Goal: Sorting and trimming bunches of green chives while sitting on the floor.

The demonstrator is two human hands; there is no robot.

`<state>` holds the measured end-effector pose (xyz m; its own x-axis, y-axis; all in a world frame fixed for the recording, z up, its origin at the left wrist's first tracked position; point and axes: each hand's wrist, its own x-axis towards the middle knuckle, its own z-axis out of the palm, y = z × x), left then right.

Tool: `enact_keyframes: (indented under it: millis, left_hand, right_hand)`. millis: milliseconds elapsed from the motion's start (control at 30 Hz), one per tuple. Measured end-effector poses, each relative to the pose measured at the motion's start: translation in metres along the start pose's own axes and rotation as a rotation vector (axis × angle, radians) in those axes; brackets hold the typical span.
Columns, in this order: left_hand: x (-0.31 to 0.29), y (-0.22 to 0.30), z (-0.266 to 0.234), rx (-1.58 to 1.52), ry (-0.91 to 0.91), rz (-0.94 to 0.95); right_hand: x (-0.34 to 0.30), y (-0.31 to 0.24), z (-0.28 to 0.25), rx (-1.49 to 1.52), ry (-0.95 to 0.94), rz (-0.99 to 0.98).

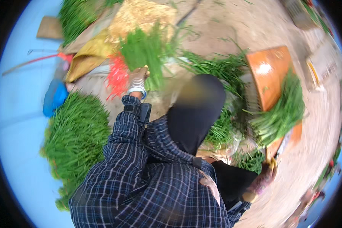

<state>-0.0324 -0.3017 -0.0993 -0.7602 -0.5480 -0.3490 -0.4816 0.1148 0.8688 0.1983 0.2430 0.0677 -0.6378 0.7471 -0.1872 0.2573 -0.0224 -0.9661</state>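
Note:
My left hand (137,79), with bangles at the wrist, reaches forward and its fingers are closed on a bunch of long green stalks (140,51), chives or something similar. Motion smears the bunch. Beside that hand lies a spread of red plastic strips (117,74). At the lower right, my right hand (268,174) grips a knife (282,146) by its yellowish handle, blade pointing away from me. Just beyond the knife, another green bunch with pale stem ends (279,117) rests on a shiny orange board (268,70).
A big pile of green bunches (78,133) stands to the left. Loose greens (220,70) lie around a crate (250,91) beside the board. A yellow sack (89,57), a blue bundle (56,98) and more greens (76,19) are at the far left. A pale crate (298,13) sits far right.

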Motion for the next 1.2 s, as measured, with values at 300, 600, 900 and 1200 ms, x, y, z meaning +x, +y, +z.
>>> enact_keyframes:
  millis: [300,600,900,1200]
  left_hand:
    - [-0.013,-0.193,-0.171,0.846,0.41,-0.191]
    - [0.052,-0.172,-0.09,0.338,0.372,-0.635]
    - [0.076,-0.237,-0.076,0.107,0.406,-0.454]
    - [0.039,-0.131,-0.057,0.457,0.296,-0.332]
  right_hand:
    - [0.03,0.042,0.034,0.012,-0.258,0.123]
    - [-0.016,-0.008,0.096,-0.139,-0.253,0.117]
    - [-0.029,-0.017,0.14,-0.414,-0.268,0.109]
    - [-0.031,-0.005,0.126,-0.374,-0.255,0.104]
